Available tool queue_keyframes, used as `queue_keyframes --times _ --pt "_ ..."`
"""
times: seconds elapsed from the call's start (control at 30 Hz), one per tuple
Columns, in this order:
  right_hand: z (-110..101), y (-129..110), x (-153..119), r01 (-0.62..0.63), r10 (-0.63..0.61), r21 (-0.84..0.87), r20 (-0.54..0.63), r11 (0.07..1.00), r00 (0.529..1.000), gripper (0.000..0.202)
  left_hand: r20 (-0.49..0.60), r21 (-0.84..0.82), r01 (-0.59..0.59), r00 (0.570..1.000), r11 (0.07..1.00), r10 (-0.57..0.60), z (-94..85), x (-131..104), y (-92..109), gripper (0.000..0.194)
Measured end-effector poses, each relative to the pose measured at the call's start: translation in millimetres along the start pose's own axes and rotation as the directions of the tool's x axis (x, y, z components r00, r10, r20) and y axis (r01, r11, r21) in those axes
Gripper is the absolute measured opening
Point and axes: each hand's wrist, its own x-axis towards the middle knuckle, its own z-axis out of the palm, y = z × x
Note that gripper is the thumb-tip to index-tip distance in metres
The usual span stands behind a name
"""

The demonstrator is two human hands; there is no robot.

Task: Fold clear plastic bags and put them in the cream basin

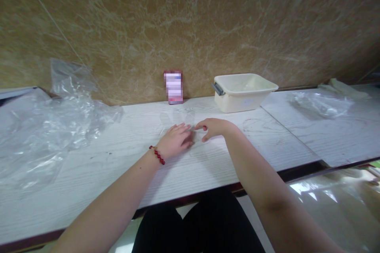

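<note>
On the table (204,174), the right hand (218,126) sits at the left hand's (176,140) three o'clock. Seen from both, plastic sheeting (74,120) lies at nine, an upright item (174,87) before the wall (133,39) near twelve, a tub (237,101) at two, a plastic bag (323,104) toward three.

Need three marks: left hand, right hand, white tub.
Left hand (175,142): head view, on the back of the hand.
Right hand (216,127): head view, on the back of the hand.
White tub (233,102): head view, on the outer wall facing the camera.
</note>
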Motion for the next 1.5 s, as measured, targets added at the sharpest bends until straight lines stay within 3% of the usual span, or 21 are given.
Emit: queue_keyframes --times 0.1,0.23,0.5,0.8,0.97,1.2,1.33,1.5 --pt "0 1 0 -0.005 0.005 0.003 0.006 1.0 1.0 0.066 0.121 -0.032 -0.052 0.991 0.998 0.055 1.8 -2 2 0.051" --pt "2 2 0 -0.025 0.025 0.008 0.004 1.0 1.0 0.068 0.239 -0.046 -0.037 0.97 0.998 0.047 -0.7 -7 -1 0.06" --pt "3 6 1 -0.042 0.041 0.036 0.023 0.998 0.999 0.07 0.302 -0.059 -0.016 0.953 0.998 0.033 -8.9 -17 -3 0.063" --pt "2 6 0 -0.019 0.019 0.021 0.011 1.0 1.0 0.067 0.172 -0.242 -0.03 0.982 0.97 0.074 -37.0 -23 -13 0.029" --pt "1 4 -1 -0.016 0.016 0.013 0.002 1.0 1.0 0.065 0.046 -0.2 0.047 0.998 0.979 -0.038 -52.2 -34 -18 0.025" --pt "0 7 -2 0.035 -0.034 0.027 -0.027 0.999 0.999 0.073 -0.048 -0.168 0.204 0.976 0.965 -0.214 -63.5 -39 -33 0.031" --pt "-1 11 -4 -0.016 0.018 0.047 -0.042 0.999 0.999 0.072 -0.007 -0.155 0.267 0.963 0.951 -0.271 -69.8 -48 -39 0.033" --pt "-4 11 -7 -0.152 0.153 0.019 -0.161 0.988 0.975 0.047 0.088 -0.125 0.272 0.961 0.954 -0.262 -71.3 -77 -30 0.028"
